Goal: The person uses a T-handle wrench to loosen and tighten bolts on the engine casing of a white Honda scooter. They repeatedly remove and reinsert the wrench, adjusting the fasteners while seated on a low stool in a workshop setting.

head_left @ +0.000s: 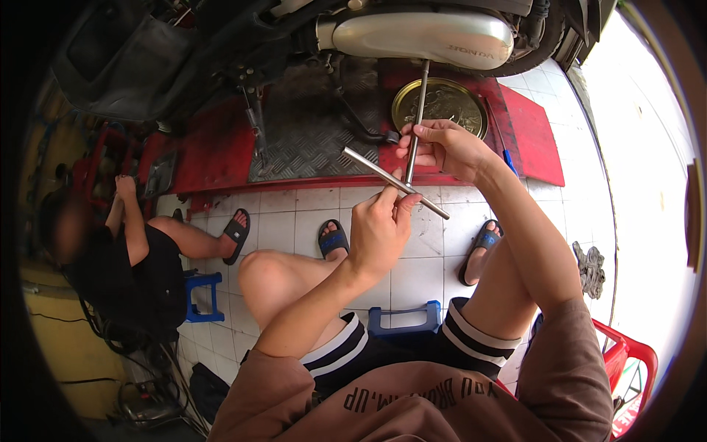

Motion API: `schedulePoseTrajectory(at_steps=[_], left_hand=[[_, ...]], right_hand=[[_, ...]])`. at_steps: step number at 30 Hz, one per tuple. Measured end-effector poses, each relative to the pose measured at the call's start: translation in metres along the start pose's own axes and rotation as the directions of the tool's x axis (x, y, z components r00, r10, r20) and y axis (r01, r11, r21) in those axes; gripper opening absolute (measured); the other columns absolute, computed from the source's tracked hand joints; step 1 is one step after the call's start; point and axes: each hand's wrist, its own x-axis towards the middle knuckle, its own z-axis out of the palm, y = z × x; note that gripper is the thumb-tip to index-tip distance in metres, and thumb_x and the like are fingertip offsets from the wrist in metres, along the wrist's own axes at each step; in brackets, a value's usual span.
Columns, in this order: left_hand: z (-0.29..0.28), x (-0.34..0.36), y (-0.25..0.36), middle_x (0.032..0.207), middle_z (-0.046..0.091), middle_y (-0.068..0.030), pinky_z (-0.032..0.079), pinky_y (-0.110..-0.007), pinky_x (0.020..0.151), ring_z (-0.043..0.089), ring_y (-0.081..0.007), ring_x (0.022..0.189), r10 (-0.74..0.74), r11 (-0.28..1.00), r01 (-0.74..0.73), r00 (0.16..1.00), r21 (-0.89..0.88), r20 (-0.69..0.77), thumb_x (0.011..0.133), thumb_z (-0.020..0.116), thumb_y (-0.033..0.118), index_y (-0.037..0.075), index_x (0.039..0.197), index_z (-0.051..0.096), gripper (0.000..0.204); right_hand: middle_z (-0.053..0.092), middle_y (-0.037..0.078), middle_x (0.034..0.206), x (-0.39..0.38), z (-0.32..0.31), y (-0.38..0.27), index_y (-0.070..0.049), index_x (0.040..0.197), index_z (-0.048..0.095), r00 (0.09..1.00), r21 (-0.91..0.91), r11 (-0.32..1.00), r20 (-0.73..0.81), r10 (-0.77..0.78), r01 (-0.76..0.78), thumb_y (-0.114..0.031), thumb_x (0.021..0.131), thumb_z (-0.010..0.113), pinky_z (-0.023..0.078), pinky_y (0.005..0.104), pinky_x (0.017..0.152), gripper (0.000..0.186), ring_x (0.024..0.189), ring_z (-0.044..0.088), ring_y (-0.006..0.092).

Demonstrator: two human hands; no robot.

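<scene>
- Gripping the T-handled wrench (375, 170) with both hands, we have it near the middle of the view, its shaft pointing toward twelve o'clock and leaning slightly to one.
- Our left hand (379, 230) is curled nearly closed around the crossbar by the joint, thumb on the near side; the bar's longer free end points to ten o'clock, the shorter to four.
- Our right hand (451, 147), at two o'clock, pinches the shaft between thumb and fingers, the remaining fingers loosely bent.
- The far tip of the shaft meets the lower edge of the silver cover (420, 33) on the motorbike (177, 55), between twelve and one; we cannot tell whether it sits on a fastener.
- Behind the shaft, at one o'clock, we see a round gold tray (455, 101) on the red platform (532, 140).
- A blue-handled tool (509, 161) leans at the platform's edge, at two.
- At nine o'clock a co-worker (140, 250) sits on a blue stool (211, 298), hands together.
</scene>
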Motion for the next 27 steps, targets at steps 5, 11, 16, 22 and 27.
schedulePoseTrajectory(at_steps=[5, 11, 16, 22, 27], left_hand=[[-0.006, 0.000, 0.004, 0.063, 0.055, -0.0114, 0.045, -0.033, 0.047, 0.055, -0.0237, 0.050, 0.259, 0.935, -0.236, 0.964, 0.264, -0.057, 0.084, 0.065, 0.004, 0.006, 0.129, 0.055, 0.046], [0.022, -0.032, 0.028, 0.056, 0.058, -0.0091, 0.050, -0.042, 0.050, 0.061, -0.0301, 0.051, 0.011, 0.876, -0.221, 0.898, 0.429, 0.440, 0.090, 0.057, 0.027, 0.010, 0.145, 0.031, 0.063], [0.004, -0.026, 0.016, 0.063, 0.063, -0.0156, 0.051, -0.041, 0.048, 0.062, -0.0328, 0.050, -0.190, 0.874, 0.025, 0.937, 0.486, 0.293, 0.088, 0.060, 0.027, -0.011, 0.141, 0.022, 0.076], [0.002, -0.032, 0.032, 0.064, 0.062, -0.0181, 0.050, -0.043, 0.052, 0.063, -0.0365, 0.056, -0.121, 0.899, -0.106, 0.873, 0.426, 0.473, 0.088, 0.059, 0.028, -0.003, 0.145, 0.018, 0.076], [-0.015, -0.021, 0.051, 0.061, 0.061, -0.0186, 0.050, -0.043, 0.050, 0.062, -0.0377, 0.054, -0.055, 0.911, -0.043, 0.973, 0.410, 0.223, 0.089, 0.059, 0.029, -0.001, 0.145, 0.025, 0.072]], right_hand=[[0.058, 0.003, 0.075, -0.016, 0.029, 0.012, -0.004, 0.083, 0.061, 0.985, -0.318, 0.940, -0.155, 0.080, -0.126, -0.032, 0.090, 0.063, 0.046, 0.0265, 0.066, 0.028, 0.069, 0.054, 0.0098], [0.047, -0.004, 0.056, -0.014, 0.008, 0.013, -0.007, 0.068, 0.054, 0.986, -0.379, 0.910, -0.056, 0.157, -0.167, -0.023, 0.090, 0.063, 0.027, 0.0201, 0.041, 0.029, 0.046, 0.039, 0.0032], [0.049, -0.003, 0.058, -0.014, 0.002, 0.004, -0.006, 0.069, 0.054, 0.991, -0.357, 0.925, -0.020, 0.134, -0.132, -0.021, 0.089, 0.064, 0.030, 0.0195, 0.043, 0.027, 0.048, 0.041, 0.0036], [0.051, -0.001, 0.060, -0.014, -0.009, -0.002, -0.006, 0.073, 0.054, 0.992, -0.335, 0.936, 0.007, 0.122, -0.113, -0.019, 0.088, 0.066, 0.034, 0.0199, 0.048, 0.024, 0.051, 0.043, 0.0054], [0.048, -0.003, 0.058, -0.012, 0.002, -0.001, -0.005, 0.076, 0.055, 0.988, -0.330, 0.931, -0.057, 0.146, -0.157, -0.022, 0.088, 0.067, 0.030, 0.0191, 0.043, 0.024, 0.047, 0.040, 0.0042]])
